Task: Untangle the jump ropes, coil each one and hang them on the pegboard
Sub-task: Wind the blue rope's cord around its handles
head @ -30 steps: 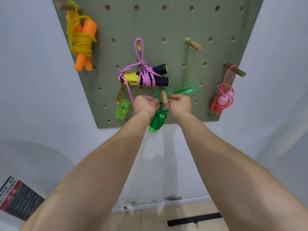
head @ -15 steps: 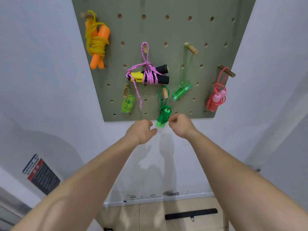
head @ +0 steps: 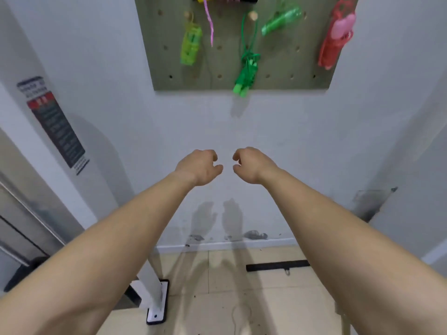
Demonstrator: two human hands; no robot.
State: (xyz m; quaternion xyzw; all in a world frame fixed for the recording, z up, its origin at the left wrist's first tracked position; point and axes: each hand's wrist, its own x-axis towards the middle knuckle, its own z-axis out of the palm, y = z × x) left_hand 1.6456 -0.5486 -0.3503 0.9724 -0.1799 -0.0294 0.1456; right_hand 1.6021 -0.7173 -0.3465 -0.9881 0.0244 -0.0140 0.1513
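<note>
Hands (head: 200, 166) (head: 249, 164) seemingly empty, below pegboard (head: 278, 59)

1. The left hand (head: 200, 166) and the right hand (head: 250, 164) were in front of the white wall, well below the pegboard (head: 217, 64). They were near each other but apart, with fingers loosely curled, and held nothing.
2. A dark green rope (head: 246, 73) hung from a peg, and its bundle passed the board's lower edge.
3. A lime rope (head: 191, 44) hung to its left, and a red rope (head: 335, 37) hung at the right edge.
4. A black bar (head: 278, 265) lay on the floor.
</note>
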